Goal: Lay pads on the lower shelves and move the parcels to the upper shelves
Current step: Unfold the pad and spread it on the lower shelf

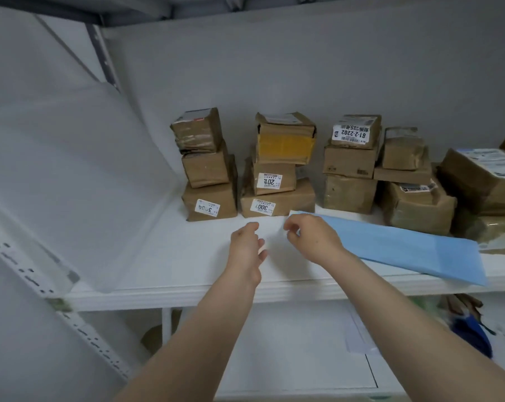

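A blue pad (405,248) lies folded on the white shelf (173,297), its white underside turned up at the left end. My right hand (312,239) pinches that white corner near the shelf's middle. My left hand (245,245) is just to the left, fingers curled, and seems to pinch a white layer of the same pad. Brown cardboard parcels stand in stacks along the back: a left stack (207,169), a middle stack (277,169) and a third stack (350,169). More parcels (413,198) crowd the right, touching the pad's far edge.
A perforated white upright (80,323) slants down the left side. Below is a lower shelf (289,367) with a white sheet on it and a dark blue object (472,335) at the right. A grey wall closes the back.
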